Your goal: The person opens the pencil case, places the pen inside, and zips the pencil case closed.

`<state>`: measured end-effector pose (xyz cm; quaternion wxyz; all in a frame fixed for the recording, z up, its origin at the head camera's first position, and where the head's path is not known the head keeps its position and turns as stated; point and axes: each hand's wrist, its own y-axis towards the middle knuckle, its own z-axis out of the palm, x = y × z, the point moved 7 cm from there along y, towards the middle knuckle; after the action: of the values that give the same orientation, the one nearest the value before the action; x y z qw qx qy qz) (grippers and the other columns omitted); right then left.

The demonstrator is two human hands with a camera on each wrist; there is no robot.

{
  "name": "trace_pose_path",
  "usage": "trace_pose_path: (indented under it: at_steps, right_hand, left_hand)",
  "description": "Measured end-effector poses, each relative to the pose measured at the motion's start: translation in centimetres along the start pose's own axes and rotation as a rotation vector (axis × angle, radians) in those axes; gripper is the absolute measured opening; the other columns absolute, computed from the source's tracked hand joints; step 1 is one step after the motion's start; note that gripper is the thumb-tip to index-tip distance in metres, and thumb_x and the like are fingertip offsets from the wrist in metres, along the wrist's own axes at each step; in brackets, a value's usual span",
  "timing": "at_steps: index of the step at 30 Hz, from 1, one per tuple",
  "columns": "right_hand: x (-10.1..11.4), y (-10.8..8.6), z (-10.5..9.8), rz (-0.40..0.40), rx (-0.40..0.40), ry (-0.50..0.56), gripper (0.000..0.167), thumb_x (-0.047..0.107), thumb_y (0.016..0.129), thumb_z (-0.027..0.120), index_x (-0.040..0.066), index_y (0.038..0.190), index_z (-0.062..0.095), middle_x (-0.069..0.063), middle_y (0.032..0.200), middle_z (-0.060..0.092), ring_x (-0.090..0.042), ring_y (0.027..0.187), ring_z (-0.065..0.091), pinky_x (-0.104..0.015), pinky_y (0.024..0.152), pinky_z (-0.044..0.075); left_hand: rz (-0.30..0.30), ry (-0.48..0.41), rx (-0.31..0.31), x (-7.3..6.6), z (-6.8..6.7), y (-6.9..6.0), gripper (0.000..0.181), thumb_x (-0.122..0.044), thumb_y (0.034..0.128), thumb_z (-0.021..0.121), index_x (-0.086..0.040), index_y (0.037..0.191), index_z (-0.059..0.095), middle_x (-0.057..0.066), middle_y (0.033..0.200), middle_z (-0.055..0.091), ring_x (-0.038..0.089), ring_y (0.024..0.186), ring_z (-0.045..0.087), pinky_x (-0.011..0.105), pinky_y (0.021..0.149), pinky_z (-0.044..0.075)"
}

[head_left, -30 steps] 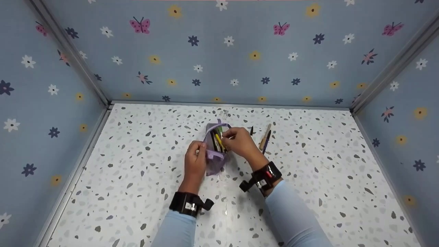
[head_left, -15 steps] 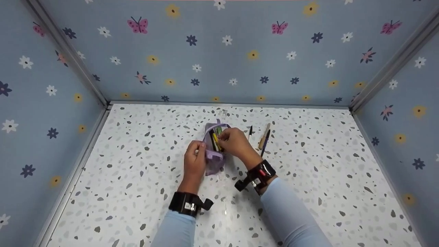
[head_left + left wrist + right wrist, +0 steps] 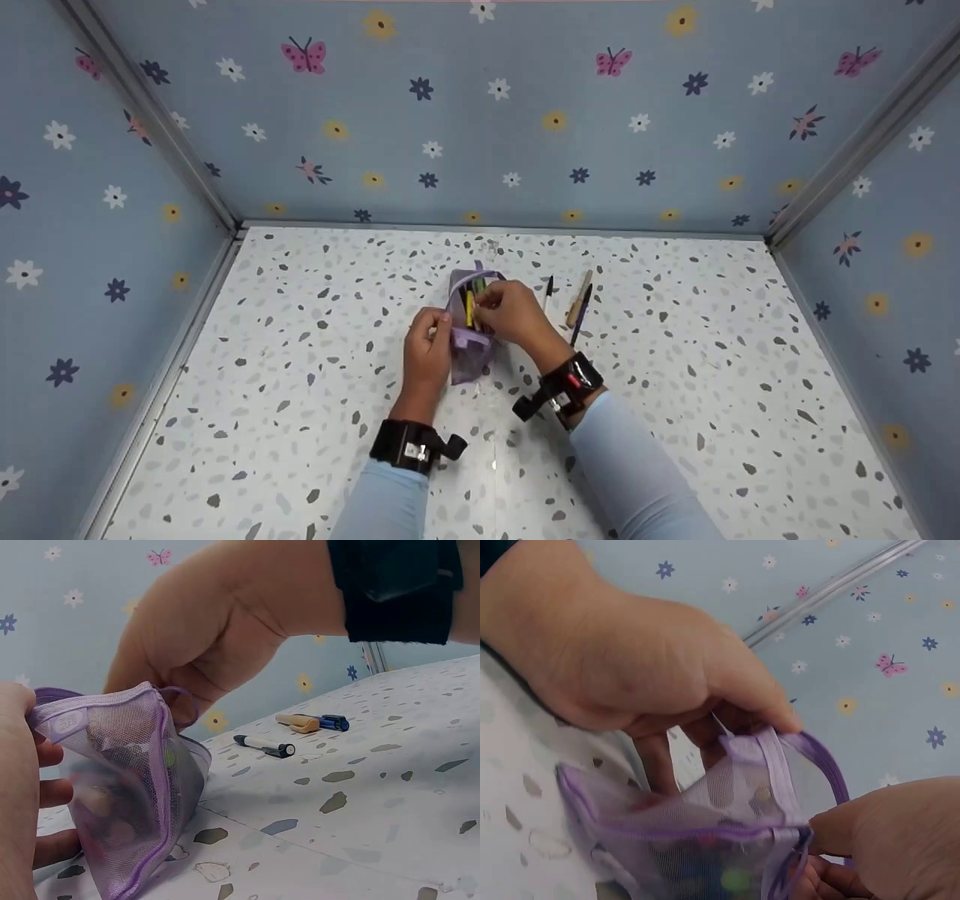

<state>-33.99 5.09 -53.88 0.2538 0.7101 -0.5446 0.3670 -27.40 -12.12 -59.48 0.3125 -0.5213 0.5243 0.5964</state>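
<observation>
A purple mesh pencil case [image 3: 469, 364] lies on the table with its mouth unzipped. Inside it a yellow stick [image 3: 470, 307] shows among several slim items, partly green and dark. My left hand [image 3: 427, 356] grips the case's left rim, its thumb on the edge. The right hand [image 3: 517, 311] has its fingertips inside the mouth, beside the yellow stick. In the right wrist view my right hand [image 3: 904, 832] reaches past the rim; the fabric hides its fingertips, so what they hold is not visible.
To the right of the case lie a white pen with a black cap [image 3: 550, 286], a beige marker [image 3: 577, 304] and a dark blue pen [image 3: 583, 315]. Flower-patterned panels [image 3: 495, 135] wall the speckled table [image 3: 712, 390] at the back and sides.
My right hand has shifted slightly left, deeper over the case's mouth. The yellow stick has turned to lie more upright and further left. The left hand keeps its grip.
</observation>
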Motion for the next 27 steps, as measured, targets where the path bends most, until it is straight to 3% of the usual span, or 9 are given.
trace_pose_path:
  at_steps: [7, 15, 20, 27]
  right_hand:
    - [-3.0, -1.4, -3.9, 0.003, -0.167, -0.008, 0.013, 0.011, 0.105, 0.075, 0.005, 0.115, 0.083, -0.011, 0.110, 0.081, -0.024, 0.093, 0.075, -0.040, 0.083, 0.066]
    - [-9.1, -3.1, -9.1, 0.141, -0.296, -0.079, 0.021, 0.015, 0.109, 0.071, 0.003, 0.123, 0.080, -0.015, 0.113, 0.080, -0.025, 0.092, 0.073, -0.034, 0.077, 0.060]
    - [-11.9, -4.1, -10.6, 0.220, -0.297, -0.054, 0.021, 0.017, 0.111, 0.071, 0.004, 0.124, 0.080, -0.015, 0.112, 0.077, -0.026, 0.090, 0.072, -0.032, 0.071, 0.059]
    - [-13.2, -4.7, -10.2, 0.220, -0.223, -0.076, 0.025, 0.013, 0.109, 0.073, 0.004, 0.131, 0.080, -0.015, 0.117, 0.074, -0.028, 0.103, 0.071, -0.038, 0.084, 0.061]
  left_hand:
    - [-0.020, 0.013, -0.012, 0.0, 0.2, 0.0, 0.022, -0.015, 0.1155, 0.062, -0.001, 0.101, 0.070, 0.014, 0.111, 0.073, 0.020, 0.107, 0.066, 0.027, 0.093, 0.057]
    - [-0.048, -0.008, -0.007, 0.1, 0.2, -0.1, 0.021, -0.016, 0.1159, 0.062, -0.002, 0.102, 0.070, 0.014, 0.111, 0.072, 0.018, 0.105, 0.065, 0.025, 0.090, 0.058]
    - [-0.044, -0.020, -0.010, 0.2, 0.1, 0.0, 0.020, -0.014, 0.1154, 0.062, -0.003, 0.101, 0.070, 0.012, 0.110, 0.072, 0.017, 0.104, 0.064, 0.025, 0.089, 0.057]
    - [-0.032, 0.007, -0.013, 0.1, 0.0, -0.1, 0.020, -0.014, 0.1150, 0.063, -0.003, 0.100, 0.070, 0.013, 0.108, 0.071, 0.016, 0.100, 0.063, 0.024, 0.086, 0.054]
